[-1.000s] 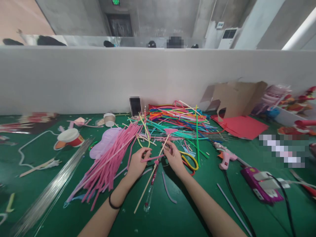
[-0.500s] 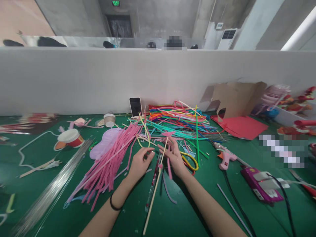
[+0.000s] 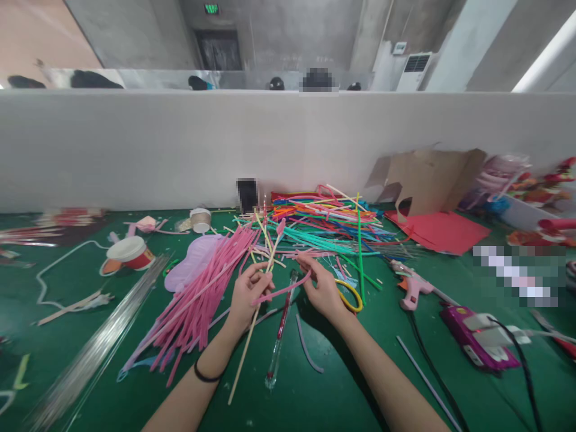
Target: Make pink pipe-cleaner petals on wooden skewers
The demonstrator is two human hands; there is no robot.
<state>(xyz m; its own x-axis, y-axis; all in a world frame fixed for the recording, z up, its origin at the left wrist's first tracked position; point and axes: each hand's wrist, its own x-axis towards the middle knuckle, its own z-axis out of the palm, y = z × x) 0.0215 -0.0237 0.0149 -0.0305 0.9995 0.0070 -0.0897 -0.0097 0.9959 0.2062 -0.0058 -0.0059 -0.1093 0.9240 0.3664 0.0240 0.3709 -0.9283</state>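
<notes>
My left hand (image 3: 249, 295) is closed round a thin wooden stick (image 3: 243, 363), which slants upward to a small pink piece (image 3: 281, 228) at its tip. A pink pipe cleaner (image 3: 283, 292) stretches from the stick at my left hand across to my right hand (image 3: 321, 289), whose fingers pinch its other end. Below and between the hands a clear tube with a dark red section (image 3: 281, 330) lies on the green table. Near it is a curved mauve pipe cleaner (image 3: 306, 348). Yellow-handled scissors (image 3: 353, 295) lie beside my right hand, partly hidden by it.
Left lie a bundle of pink pipe cleaners (image 3: 207, 288), thin metallic wires (image 3: 108, 336) and a lidded paper cup (image 3: 132, 252). A multicoloured pipe-cleaner heap (image 3: 324, 222) is at the back. Right are a pink glue gun (image 3: 411, 285), a purple power strip (image 3: 479, 342) and red sheets (image 3: 443, 231).
The stick has passed from my right hand to my left and moved leftward. My right hand now pulls the pink pipe cleaner out to the side, where it hung down before.
</notes>
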